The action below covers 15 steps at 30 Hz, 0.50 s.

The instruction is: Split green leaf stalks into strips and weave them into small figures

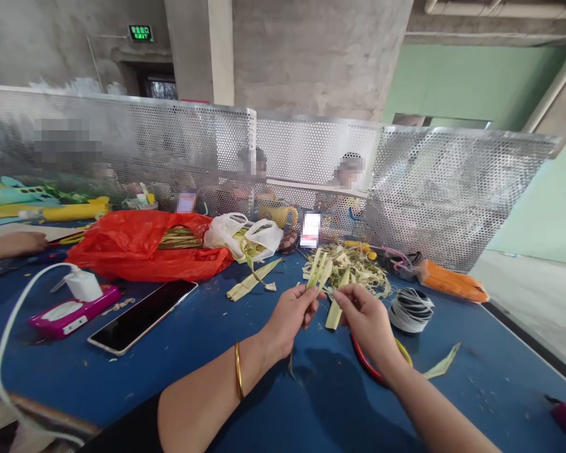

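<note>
In the middle of the blue table (pixel 170 377), my left hand (pixel 295 311) is closed around several pale green dried husk strips (pixel 317 267) that point upward. Close on its right, my right hand (pixel 365 318) pinches a flat husk strip (pixel 334 314) between thumb and fingertips. Behind both hands lies a heap of shredded husk (pixel 358 267). Partly hidden under my right wrist is a tool with a red handle and a yellow handle (pixel 365 362). A spool of white cord or wire (pixel 410 310) stands right of that hand.
A red plastic bag (pixel 122 242) and a white bag (pixel 226 233) hold husk. A phone (pixel 144 318) lies near a purple power strip (pixel 75 311). A lit phone (pixel 310 229) stands before the perforated metal screen (pixel 292 145). Another person's hand (pixel 26 241) rests far left. An orange packet (pixel 453 281) lies right.
</note>
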{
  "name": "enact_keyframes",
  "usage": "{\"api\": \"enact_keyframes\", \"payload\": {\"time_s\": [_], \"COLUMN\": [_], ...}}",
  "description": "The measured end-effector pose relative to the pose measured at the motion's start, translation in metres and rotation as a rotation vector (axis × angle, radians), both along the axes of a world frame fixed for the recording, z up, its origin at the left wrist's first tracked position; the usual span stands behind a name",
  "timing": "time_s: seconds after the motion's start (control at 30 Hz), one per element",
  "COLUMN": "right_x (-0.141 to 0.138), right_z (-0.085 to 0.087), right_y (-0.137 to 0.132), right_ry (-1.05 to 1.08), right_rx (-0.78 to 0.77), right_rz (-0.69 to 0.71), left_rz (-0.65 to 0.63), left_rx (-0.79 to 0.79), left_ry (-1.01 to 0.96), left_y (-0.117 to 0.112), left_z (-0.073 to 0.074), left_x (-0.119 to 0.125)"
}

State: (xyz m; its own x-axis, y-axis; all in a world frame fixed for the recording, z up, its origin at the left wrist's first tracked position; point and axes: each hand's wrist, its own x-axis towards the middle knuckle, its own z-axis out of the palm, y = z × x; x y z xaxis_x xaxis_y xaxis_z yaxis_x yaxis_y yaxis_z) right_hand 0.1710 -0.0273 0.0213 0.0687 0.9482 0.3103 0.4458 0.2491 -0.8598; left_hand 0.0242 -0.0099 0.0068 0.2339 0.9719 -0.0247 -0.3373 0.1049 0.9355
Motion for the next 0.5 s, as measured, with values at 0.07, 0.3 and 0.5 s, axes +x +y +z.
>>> {"api": "enact_keyframes", "payload": {"time_s": [0.07,0.3,0.5], "right_x": [0.0065,0.0127,0.0135], "right_z": [0.0036,0.0092,0.0096], "right_y": [0.0067,0.0106,0.0115], "right_ry": [0.244,0.623,0.587], "right_rx": [-0.052,-0.128,-0.085], "right_rz": [-0.001,0.097,0.003], "left_rz": [-0.066,-0.228,-0.298], "left_rx": [0.043,0.047,0.019], "left_ry": [0.094,0.229,0.203], "left_y": [-0.0031,-0.0076,-0.0077], "left_z": [0.0017,0.0018,0.0008], "left_x": [0.0001,0.0017,0.0011]}}
